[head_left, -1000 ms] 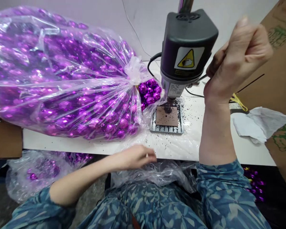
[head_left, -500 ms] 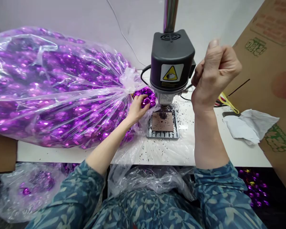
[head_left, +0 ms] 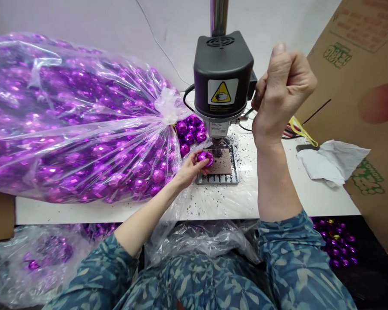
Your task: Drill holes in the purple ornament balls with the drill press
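A shiny purple faceted ball (head_left: 205,159) is pinched in the fingers of my left hand (head_left: 190,167), at the left edge of a brown square board (head_left: 222,165) on the metal base plate (head_left: 234,177). Above the board stands a black drill press (head_left: 223,73) with a yellow warning sticker; its lower tip is partly hidden. My right hand (head_left: 284,92) is raised beside the machine, closed in a fist round its lever (head_left: 247,113). Several loose purple balls (head_left: 190,129) lie behind my left hand, by the knotted neck of a big clear bag (head_left: 84,125) full of them.
Dark shavings are scattered over the white table (head_left: 84,211). To the right lie crumpled white paper (head_left: 334,161) and a yellow-handled tool (head_left: 305,131), before a large cardboard box (head_left: 371,142). Clear plastic (head_left: 210,241) hangs at the table's front edge. Purple balls (head_left: 338,247) lie below right.
My left hand has moved from the loose balls towards me and right, bringing one purple ball to the board. The right hand keeps its grip, and the whole view has shifted slightly.
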Tool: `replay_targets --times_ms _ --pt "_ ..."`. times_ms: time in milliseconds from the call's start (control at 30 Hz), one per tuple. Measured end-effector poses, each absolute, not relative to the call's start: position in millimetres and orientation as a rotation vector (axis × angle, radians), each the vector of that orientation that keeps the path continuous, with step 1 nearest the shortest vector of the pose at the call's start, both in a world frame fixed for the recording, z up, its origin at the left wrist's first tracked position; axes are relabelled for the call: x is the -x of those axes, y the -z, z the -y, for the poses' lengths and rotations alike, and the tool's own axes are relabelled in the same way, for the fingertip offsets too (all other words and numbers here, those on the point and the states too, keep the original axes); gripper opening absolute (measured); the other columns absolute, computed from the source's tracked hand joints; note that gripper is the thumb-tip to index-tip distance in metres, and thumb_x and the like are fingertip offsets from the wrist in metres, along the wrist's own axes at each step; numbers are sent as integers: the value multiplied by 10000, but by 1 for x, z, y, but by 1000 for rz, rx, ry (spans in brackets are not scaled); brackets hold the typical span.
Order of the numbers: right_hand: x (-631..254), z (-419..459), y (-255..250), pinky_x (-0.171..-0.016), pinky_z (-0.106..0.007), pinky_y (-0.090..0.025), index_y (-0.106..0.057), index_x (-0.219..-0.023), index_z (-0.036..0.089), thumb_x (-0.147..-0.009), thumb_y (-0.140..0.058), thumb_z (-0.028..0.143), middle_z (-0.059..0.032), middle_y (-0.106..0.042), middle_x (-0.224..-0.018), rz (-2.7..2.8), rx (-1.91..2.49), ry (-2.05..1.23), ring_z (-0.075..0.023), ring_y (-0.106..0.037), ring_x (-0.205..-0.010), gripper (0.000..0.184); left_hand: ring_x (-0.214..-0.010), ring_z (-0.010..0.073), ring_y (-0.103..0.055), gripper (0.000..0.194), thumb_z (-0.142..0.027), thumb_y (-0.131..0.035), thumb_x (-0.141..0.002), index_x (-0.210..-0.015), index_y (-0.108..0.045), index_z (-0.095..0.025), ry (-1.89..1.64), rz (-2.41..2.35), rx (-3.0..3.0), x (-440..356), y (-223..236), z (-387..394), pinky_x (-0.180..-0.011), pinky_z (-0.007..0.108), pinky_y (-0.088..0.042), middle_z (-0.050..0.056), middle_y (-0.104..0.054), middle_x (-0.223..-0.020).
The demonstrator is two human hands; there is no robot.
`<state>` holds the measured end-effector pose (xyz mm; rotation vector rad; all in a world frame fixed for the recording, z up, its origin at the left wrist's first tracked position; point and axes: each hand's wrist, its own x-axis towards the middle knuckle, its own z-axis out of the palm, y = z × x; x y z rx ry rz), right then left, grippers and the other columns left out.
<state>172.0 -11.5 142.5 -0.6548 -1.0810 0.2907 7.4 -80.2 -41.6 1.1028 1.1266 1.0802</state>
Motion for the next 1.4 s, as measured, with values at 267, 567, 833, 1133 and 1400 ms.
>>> replay_targets --times_ms 267,567,833,1133,1400 --pt "-172 14 -142 -515 -329 -290 -227 -604 243 -949 -586 496 35 -277 -525 1097 565 -303 -116 -267 -463 558 -665 124 -652 459 -423 -783 -885 -1273 -644 -222 -1115 -1221 -1315 -7 58 62 -581 281 -573 72 -746 -1064" --pt "-170 13 -143 -530 -294 -302 -195 -630 237 -970 -515 228 40 -236 -567 1068 562 -271 -98 -283 -481 467 -889 204 -719 554 -269 -827 -806 -1320 -632 -199 -1154 -1277 -1487 -20 56 55 -806 397 -632 92 -743 -1137" --pt "-169 18 -144 -520 -276 -324 -177 -651 242 -1012 -445 234 47 -226 -560 1109 698 -215 -79 -277 -465 449 -771 168 -662 605 -222 -832 -778 -1337 -603 -183 -1114 -1277 -1601 -32 62 62 -693 321 -588 55 -725 -990" --pt "-186 17 -148 -374 -318 -176 -330 -576 268 -937 -645 383 81 -351 -426 1206 449 -591 -79 -282 -352 492 -874 192 -674 529 -308 -834 -832 -1292 -602 -188 -1184 -1288 -1616 -35 63 66 -774 338 -575 59 -703 -1006" --pt "-179 -2 -161 -335 -337 -173 -367 -452 256 -828 -570 727 55 -331 -390 1095 460 -662 -74 -278 -313 636 -788 162 -631 515 -327 -856 -813 -1234 -593 -193 -1222 -1295 -1562 -36 69 66 -738 330 -559 25 -665 -920"
